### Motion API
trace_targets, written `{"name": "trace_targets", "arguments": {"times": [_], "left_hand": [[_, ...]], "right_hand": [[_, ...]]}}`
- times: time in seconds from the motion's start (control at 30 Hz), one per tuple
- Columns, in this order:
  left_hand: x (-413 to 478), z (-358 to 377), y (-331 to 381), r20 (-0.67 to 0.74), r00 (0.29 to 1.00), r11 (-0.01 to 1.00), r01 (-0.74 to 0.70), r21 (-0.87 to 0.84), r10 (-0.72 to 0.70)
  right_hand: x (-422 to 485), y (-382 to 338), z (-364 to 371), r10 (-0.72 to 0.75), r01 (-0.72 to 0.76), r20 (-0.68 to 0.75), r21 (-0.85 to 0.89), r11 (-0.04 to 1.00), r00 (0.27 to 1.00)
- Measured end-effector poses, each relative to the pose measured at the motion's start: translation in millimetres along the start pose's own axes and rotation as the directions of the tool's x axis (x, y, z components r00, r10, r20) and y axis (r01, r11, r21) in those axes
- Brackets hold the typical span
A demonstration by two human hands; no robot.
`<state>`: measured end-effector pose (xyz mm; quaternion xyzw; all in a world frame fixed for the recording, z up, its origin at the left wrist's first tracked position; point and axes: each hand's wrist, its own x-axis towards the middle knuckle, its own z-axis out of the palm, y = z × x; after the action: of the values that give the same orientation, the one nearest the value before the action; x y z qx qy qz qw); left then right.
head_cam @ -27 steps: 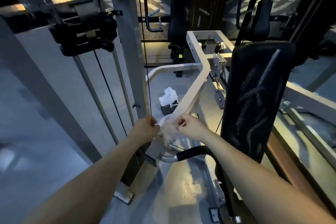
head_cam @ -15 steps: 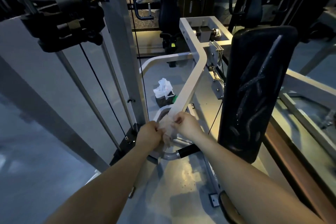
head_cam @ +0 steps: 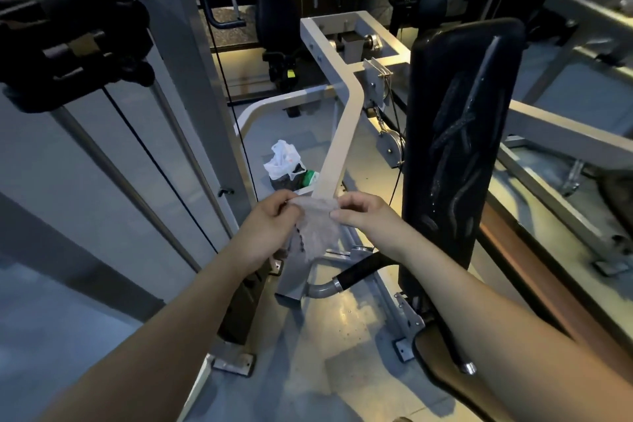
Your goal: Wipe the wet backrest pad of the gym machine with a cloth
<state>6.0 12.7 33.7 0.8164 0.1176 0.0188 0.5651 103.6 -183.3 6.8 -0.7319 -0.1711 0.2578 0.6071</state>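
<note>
The black backrest pad (head_cam: 455,134) stands upright at the right, its surface streaked with water trails and droplets. A thin pale cloth (head_cam: 313,228) hangs between my hands in front of the machine's white arm, left of the pad. My left hand (head_cam: 265,229) pinches the cloth's upper left corner. My right hand (head_cam: 364,212) pinches its upper right edge with thumb and fingers. The cloth is spread partly flat and does not touch the pad.
A white angled machine arm (head_cam: 339,134) runs down the middle, ending by a black-gripped handle (head_cam: 359,269). A grey upright post (head_cam: 202,86) and cables stand at the left. A white plastic bag (head_cam: 282,158) sits on the floor. The seat edge (head_cam: 442,370) is low right.
My hands have pulled apart a little and the bunched cloth is now spread out between them. The view has tilted down and closer to the pad.
</note>
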Motion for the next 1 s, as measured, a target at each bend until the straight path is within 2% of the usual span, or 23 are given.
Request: {"name": "trace_targets", "arguments": {"times": [0.07,0.27,0.4,0.47,0.57,0.7,0.87,1.0], "left_hand": [[8,10,-2,-0.002,1.0,1.0,0.018,-0.018,-0.018],[41,62,5,0.011,0.994,0.971,0.106,-0.214,-0.106],[63,102,20,0.013,0.995,0.957,0.102,-0.272,-0.103],[71,125,28,0.006,0.995,0.957,0.097,-0.274,-0.099],[86,161,44,0.013,0.996,0.972,0.09,-0.215,-0.09],[103,205,60,-0.085,0.991,0.993,0.093,-0.073,-0.099],[103,262,43,-0.011,0.979,0.977,0.203,0.07,-0.203],[75,302,29,0.021,0.974,0.95,0.214,0.228,-0.224]], "right_hand": [[-8,4,-8,0.012,-0.009,-0.054,0.056,0.998,0.998],[-26,22,-48,0.108,-0.073,-0.132,0.248,0.966,0.985],[-28,18,-96,0.185,-0.137,-0.066,0.446,0.885,0.981],[-30,16,-120,0.208,-0.166,-0.038,0.468,0.868,0.977],[-33,21,-160,0.166,-0.125,-0.05,0.464,0.877,0.985],[-35,36,-214,0.187,-0.118,-0.125,0.426,0.897,0.974],[-40,76,-272,0.275,-0.208,-0.13,0.381,0.901,0.953],[-55,110,-292,0.349,-0.31,-0.045,0.361,0.879,0.936]]}}
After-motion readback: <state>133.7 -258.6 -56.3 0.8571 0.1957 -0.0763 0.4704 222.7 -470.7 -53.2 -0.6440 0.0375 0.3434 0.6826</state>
